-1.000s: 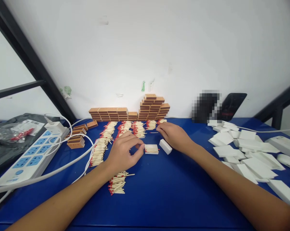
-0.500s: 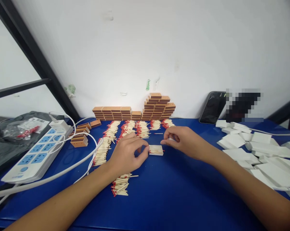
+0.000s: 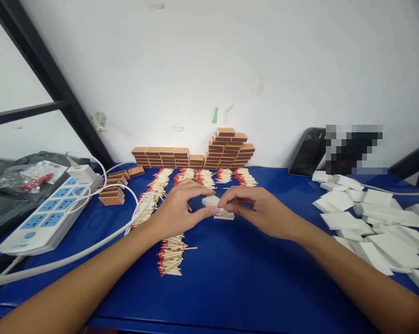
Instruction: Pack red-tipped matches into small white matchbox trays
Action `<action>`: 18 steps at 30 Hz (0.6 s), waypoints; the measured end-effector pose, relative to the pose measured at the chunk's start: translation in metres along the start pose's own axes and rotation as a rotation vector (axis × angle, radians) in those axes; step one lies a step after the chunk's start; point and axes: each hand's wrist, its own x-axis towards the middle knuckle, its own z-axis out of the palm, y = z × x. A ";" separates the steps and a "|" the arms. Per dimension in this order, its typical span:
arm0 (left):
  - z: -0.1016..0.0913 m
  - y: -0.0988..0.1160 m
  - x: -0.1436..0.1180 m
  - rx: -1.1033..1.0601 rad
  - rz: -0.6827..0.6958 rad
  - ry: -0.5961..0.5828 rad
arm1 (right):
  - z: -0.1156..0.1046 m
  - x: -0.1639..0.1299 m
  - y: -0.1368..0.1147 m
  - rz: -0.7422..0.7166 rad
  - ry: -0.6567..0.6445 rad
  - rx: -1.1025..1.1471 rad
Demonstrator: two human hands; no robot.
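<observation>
Both hands meet over the middle of the blue table [image 3: 230, 278]. My left hand [image 3: 176, 211] and my right hand [image 3: 254, 208] pinch a white matchbox sleeve [image 3: 211, 201] between their fingertips, just above a white tray filled with matches [image 3: 225, 215] that lies on the table. Rows of red-tipped matches [image 3: 181, 178] lie beyond the hands. A loose pile of matches [image 3: 170, 257] lies beside my left forearm.
Brown matchboxes are stacked against the wall [image 3: 226, 148]. More brown boxes [image 3: 112, 195] sit at the left by a white power strip [image 3: 52, 213] with cables. Flat white sleeves [image 3: 362, 218] lie heaped at the right. A dark phone [image 3: 306, 150] leans on the wall.
My right hand picked up the white sleeve from the table and carried it left. Both hands have come together on it above the filled tray.
</observation>
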 end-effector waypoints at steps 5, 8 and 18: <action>-0.001 0.003 0.000 -0.021 -0.051 -0.037 | 0.000 -0.001 0.001 -0.015 -0.007 0.009; -0.003 0.000 0.001 0.006 -0.043 -0.100 | 0.004 0.000 0.003 -0.014 0.052 0.012; -0.012 -0.012 0.002 0.495 0.062 0.033 | -0.006 -0.001 0.025 -0.074 0.052 -0.548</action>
